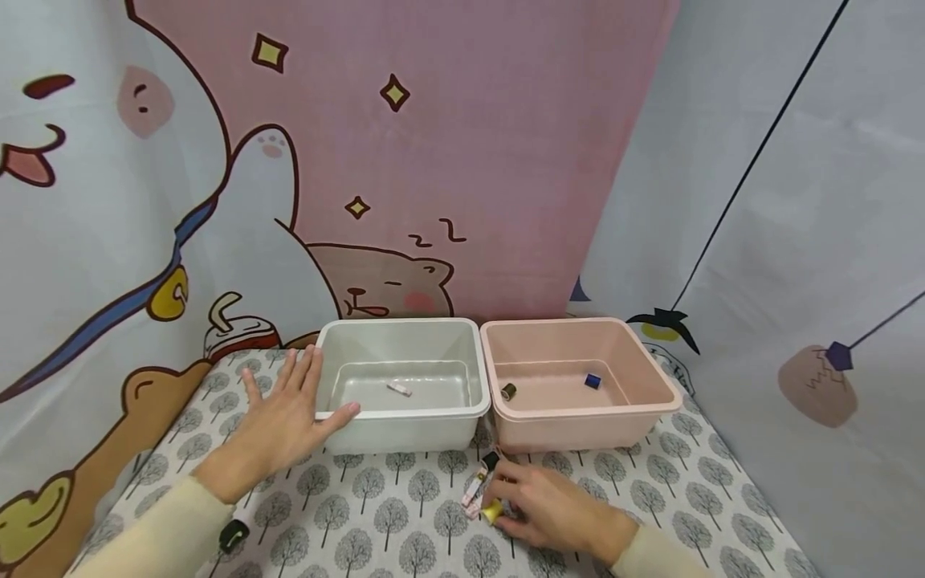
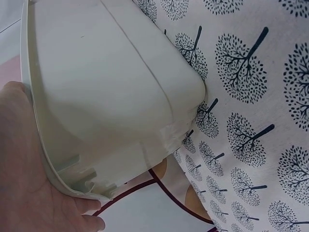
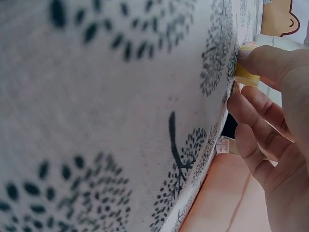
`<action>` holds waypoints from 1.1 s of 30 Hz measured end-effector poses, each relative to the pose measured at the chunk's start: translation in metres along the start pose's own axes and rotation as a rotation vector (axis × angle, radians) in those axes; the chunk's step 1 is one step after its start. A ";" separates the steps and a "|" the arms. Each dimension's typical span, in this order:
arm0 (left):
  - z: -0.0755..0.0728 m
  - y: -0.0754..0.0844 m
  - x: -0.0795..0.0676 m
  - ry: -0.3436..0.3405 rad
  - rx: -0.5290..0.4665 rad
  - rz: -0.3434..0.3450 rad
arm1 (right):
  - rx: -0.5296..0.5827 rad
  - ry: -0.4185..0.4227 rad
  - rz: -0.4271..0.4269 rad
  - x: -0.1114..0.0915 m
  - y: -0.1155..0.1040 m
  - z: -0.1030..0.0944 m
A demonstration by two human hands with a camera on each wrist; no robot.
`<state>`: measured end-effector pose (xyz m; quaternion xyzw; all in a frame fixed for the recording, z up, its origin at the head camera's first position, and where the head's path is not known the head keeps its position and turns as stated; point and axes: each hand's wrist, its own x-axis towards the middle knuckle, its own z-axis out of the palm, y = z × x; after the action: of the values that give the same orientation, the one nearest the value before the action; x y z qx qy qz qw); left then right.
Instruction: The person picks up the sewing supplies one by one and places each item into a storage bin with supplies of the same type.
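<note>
My left hand (image 1: 284,413) rests on the near left corner of the white bin (image 1: 405,433), fingers spread along its side and thumb over the front rim. In the left wrist view, that palm lies against the bin's rim (image 2: 35,113). My right hand (image 1: 538,502) is low over the cloth before the bins, pinching a yellow thread spool (image 1: 492,511) between thumb and fingertips. The yellow spool (image 3: 247,67) also shows in the right wrist view. Beside these fingers lie a pale tape measure strip (image 1: 473,488) and a black spool (image 1: 491,460).
A pink bin (image 1: 578,433) stands right of the white one, holding a dark green spool (image 1: 509,392) and a blue spool (image 1: 592,381). Inside the white bin is a small pale strip (image 1: 399,388). Another black spool (image 1: 234,535) sits by the left forearm on the tree-print cloth (image 1: 393,514).
</note>
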<state>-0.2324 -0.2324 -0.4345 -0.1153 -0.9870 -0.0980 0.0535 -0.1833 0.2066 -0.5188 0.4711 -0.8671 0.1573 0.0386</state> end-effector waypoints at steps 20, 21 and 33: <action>0.001 -0.001 0.001 0.000 -0.004 -0.004 | -0.039 0.021 0.006 0.004 0.001 -0.011; 0.001 -0.001 0.001 0.000 -0.002 -0.004 | -0.037 0.021 0.009 0.004 0.001 -0.012; -0.001 0.002 0.001 0.000 -0.012 -0.001 | -0.126 0.104 -0.010 0.007 -0.002 -0.026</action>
<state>-0.2325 -0.2309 -0.4330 -0.1153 -0.9865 -0.1040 0.0529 -0.1874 0.2081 -0.4921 0.4633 -0.8697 0.1266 0.1141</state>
